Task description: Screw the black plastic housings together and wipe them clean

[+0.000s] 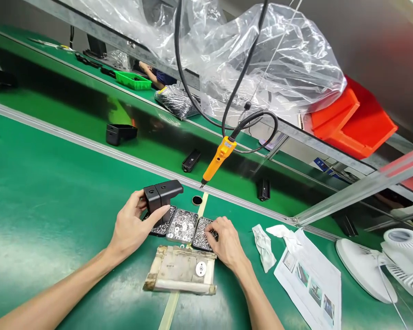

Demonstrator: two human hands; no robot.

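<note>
Three small trays (181, 226) of screws and washers sit mid-table. Left hand (132, 228) grips a black bracket (162, 194) above the nine o'clock tray; right hand (226, 241) pinches into the three o'clock tray. A careless nudge could scatter the screws across the table (55, 192).

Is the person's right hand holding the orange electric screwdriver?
No, the orange screwdriver hangs untouched, while the right hand reaches into a tray of small metal parts.

Green bench (55, 192): 3 parts trays (182, 226), taped pad (181, 270), instr. sheet (309, 279).
</note>
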